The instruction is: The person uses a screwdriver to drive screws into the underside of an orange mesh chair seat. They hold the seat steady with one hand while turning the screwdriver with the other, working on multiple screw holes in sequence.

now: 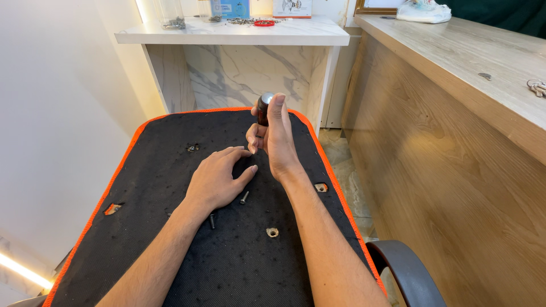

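Right hand (277, 141) grips a screwdriver (263, 108) upright, long axis vertical, handle up, tip hidden, over the black seat underside (239, 267); left hand (219, 179) rests flat, open; loose bolts (244, 197) beside it; orange edge (333, 176) near; wooden counter (443, 170) right.

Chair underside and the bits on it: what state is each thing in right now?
Chair underside: turned up, black fabric facing the camera.
Screwdriver: upright, gripped in the right hand.
Left hand: flat on the fabric, holding nothing.
Bolts: loose, lying on the fabric.
Mounting holes: open, no bolts in them.
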